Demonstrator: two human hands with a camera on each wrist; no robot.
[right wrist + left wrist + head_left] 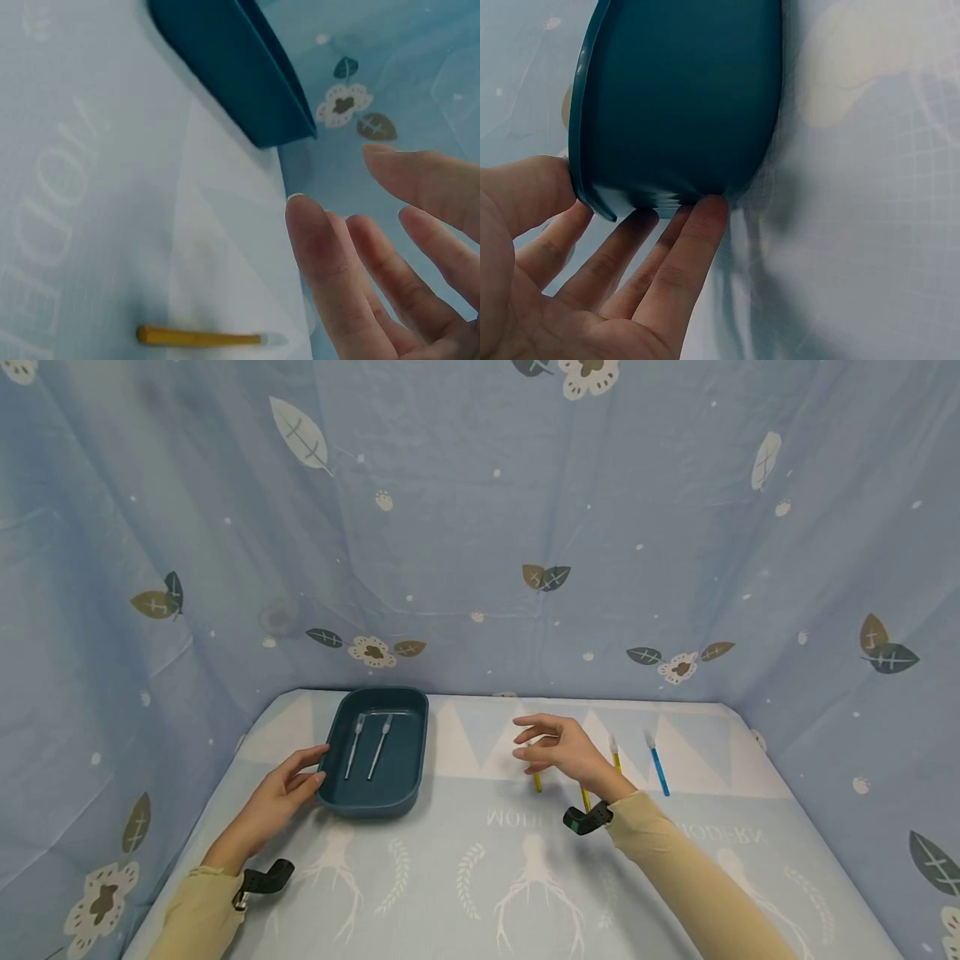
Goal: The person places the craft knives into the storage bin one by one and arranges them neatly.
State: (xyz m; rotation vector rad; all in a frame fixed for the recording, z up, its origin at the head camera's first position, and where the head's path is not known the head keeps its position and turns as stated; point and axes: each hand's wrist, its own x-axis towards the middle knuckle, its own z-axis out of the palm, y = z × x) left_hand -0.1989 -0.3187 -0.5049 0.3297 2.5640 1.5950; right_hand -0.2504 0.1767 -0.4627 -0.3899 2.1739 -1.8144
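Note:
My left hand [281, 793] is at the near left side of a dark teal tray [375, 811]. In the left wrist view its fairly straight fingers [686, 262] touch the outer wall, and the thumb meets the rim. Two slim clear sticks with pale, wider tips lie in the tray, a left stick [352, 753] and a right stick [378, 753]. Over the table, my right hand [562, 750] holds nothing, fingers loosely bent and apart. Beneath it lies a slim yellow stick [537, 782] with a whitish tip, also seen as the yellow stick [199, 337] in the right wrist view.
Two more yellow sticks lie by the right wrist, one stick [586, 798] partly covered by it and another stick [617, 758] behind it. Further right is a blue stick [659, 770] with a pale tip. A patterned blue curtain [465, 527] surrounds the table [450, 877].

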